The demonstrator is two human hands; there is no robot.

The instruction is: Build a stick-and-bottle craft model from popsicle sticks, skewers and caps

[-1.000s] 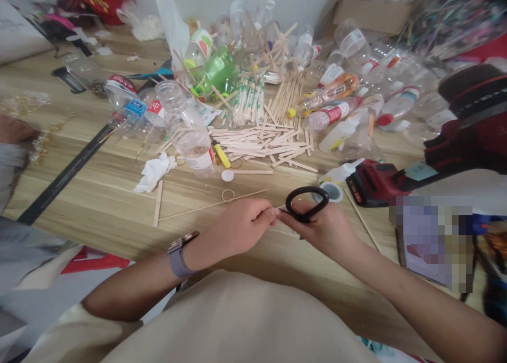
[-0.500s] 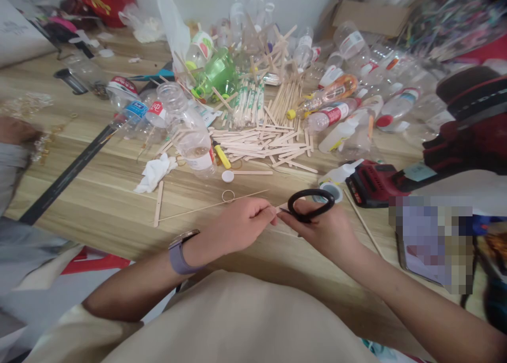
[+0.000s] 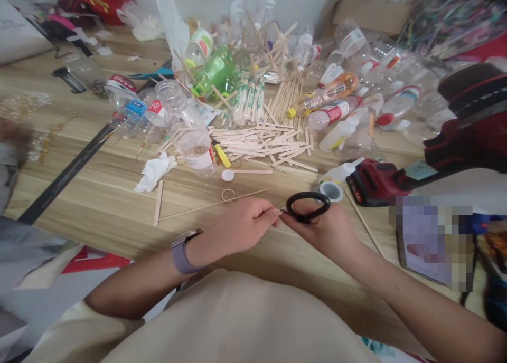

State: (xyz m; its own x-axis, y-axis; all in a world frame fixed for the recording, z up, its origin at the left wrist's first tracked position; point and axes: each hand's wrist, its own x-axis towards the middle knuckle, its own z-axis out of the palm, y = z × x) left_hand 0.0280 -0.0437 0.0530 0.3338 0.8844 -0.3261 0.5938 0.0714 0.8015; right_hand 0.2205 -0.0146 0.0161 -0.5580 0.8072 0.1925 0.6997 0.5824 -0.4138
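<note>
My right hand [image 3: 327, 226] is closed around a pair of scissors, whose black handle loop [image 3: 308, 207] stands up over the thumb and fingers. The blades point left, mostly hidden by the hands. My left hand [image 3: 247, 223], with a watch on the wrist, pinches a small pale stick-like piece at the scissors' tip. Fingers cover most of that piece. Just beyond the left hand, a thin wooden skewer [image 3: 214, 204] and a small ring [image 3: 228, 195] lie on the table. A roll of tape [image 3: 331, 191] sits behind the right hand.
Flat wooden sticks [image 3: 261, 143] lie heaped mid-table, with a yellow-handled tool [image 3: 222, 154] and a clear bottle [image 3: 194, 141] beside them. Many plastic bottles crowd the back. A red-and-black power tool [image 3: 376, 183] and a phone [image 3: 428, 247] are at right. Another person's hand [image 3: 11, 131] shows at far left.
My right hand and the scissors have shifted slightly left and turned a little, closer to my left fingertips. Less of the pale piece shows between the hands. The person at left has moved slightly.
</note>
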